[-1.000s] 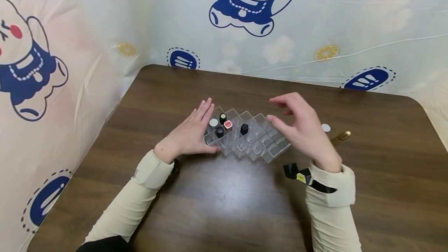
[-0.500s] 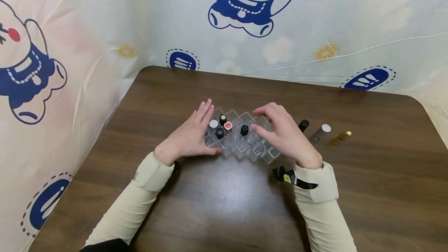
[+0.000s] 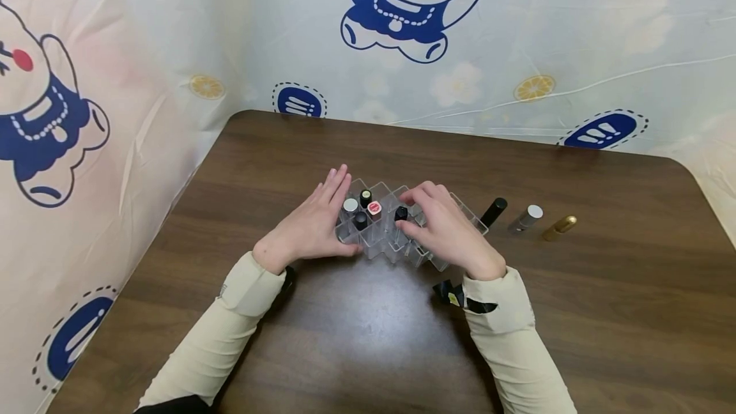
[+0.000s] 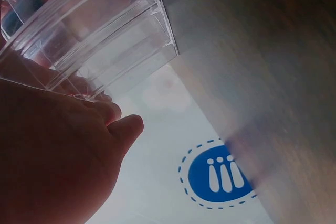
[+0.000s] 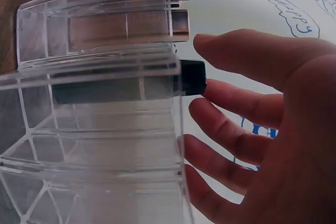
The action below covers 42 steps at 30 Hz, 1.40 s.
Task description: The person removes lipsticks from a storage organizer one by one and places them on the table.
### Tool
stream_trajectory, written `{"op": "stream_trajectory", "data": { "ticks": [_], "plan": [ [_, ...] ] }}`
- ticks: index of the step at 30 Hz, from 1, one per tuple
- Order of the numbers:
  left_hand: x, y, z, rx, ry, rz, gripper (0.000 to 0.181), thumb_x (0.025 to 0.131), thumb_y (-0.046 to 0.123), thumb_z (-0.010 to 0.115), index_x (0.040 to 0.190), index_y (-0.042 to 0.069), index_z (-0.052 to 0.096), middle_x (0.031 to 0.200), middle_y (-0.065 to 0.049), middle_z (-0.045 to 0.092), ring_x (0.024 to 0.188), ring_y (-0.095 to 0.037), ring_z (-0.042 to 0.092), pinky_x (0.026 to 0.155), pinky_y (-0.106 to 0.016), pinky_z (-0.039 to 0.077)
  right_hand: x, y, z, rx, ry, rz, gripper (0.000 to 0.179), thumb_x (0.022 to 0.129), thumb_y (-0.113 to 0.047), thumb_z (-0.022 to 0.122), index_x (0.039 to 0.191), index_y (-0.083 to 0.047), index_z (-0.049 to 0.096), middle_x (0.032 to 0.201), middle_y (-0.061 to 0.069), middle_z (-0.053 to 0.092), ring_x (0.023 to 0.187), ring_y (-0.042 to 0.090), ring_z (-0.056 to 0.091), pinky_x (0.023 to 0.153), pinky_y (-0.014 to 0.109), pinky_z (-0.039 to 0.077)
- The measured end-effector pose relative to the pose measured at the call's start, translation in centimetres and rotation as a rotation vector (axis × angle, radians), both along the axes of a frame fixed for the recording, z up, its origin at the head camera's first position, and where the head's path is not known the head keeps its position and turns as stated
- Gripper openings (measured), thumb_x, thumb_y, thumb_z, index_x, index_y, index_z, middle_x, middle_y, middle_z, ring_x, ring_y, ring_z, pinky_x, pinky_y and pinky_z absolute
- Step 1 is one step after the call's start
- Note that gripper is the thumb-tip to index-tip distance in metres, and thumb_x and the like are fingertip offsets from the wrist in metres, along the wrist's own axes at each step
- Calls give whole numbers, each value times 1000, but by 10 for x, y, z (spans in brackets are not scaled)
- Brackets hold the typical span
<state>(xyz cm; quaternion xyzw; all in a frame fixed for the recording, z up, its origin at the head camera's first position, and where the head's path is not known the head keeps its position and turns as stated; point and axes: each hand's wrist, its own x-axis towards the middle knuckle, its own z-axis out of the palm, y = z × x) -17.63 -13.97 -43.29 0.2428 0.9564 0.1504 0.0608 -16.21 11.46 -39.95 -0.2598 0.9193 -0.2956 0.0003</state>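
Transparent holder (image 3: 376,243) set clear of far table (image 3: 345,331) edge, touched by spread left hand (image 3: 310,222), black-capped tube (image 5: 194,77) straddled by parted right hand (image 3: 445,229), right half partly hidden.

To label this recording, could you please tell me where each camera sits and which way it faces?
Head: on the person's head, facing forward and down at the table and clear organizer; left grip, right grip and sleeves show.
Left wrist: on that wrist, facing the clear organizer's side and backdrop; left grip shows.
Right wrist: on that wrist, facing the clear organizer and a black cap; right grip shows.
Head and right wrist share that cap and grip.
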Motion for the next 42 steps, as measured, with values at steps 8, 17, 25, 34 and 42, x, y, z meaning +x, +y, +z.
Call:
{"op": "stream_trajectory", "data": {
  "ticks": [8, 17, 25, 34, 42],
  "plan": [
    [0, -1, -2, 9, 6, -4, 124, 69, 62, 74, 155, 2, 6, 164, -11, -5, 152, -29, -3, 122, -46, 14, 1, -3, -1, 36, 12, -2, 33, 88, -21, 69, 115, -4, 64, 109, 9, 60, 100, 26, 48, 89, 41, 41],
    [-1, 0, -1, 9, 12, -5, 124, 69, 62, 74, 155, 2, 7, 164, -12, -4, 152, -30, -2, 122, -46, 14, 1, -4, -3, 60, 39, -18, 30, 89, -21, 68, 114, -5, 64, 108, 8, 61, 102, 27, 49, 89, 43, 41],
    [1, -1, 0, 1, 3, 1, 124, 69, 62, 74, 155, 1, 7, 164, -12, -4, 152, -30, -2, 122, -46, 14, 2, -7, -5, 86, 52, -30, 28, 89, -21, 68, 113, -6, 65, 109, 7, 62, 104, 27, 49, 87, 42, 41],
    [2, -2, 1, 6, 7, -4, 124, 70, 62, 74, 155, 1, 7, 164, -13, -4, 151, -31, 0, 122, -47, 15, 4, -10, -5, 110, 60, -43, 27, 90, -23, 67, 112, -8, 65, 109, 7, 62, 105, 27, 49, 85, 42, 41],
    [2, -1, 2, 4, 5, -10, 124, 70, 62, 74, 155, 1, 7, 164, -12, -5, 151, -31, 0, 122, -46, 14, 3, -9, -5, 107, 59, -43, 26, 91, -22, 66, 113, -8, 66, 108, 7, 62, 104, 27, 50, 84, 42, 41]
  ]
}}
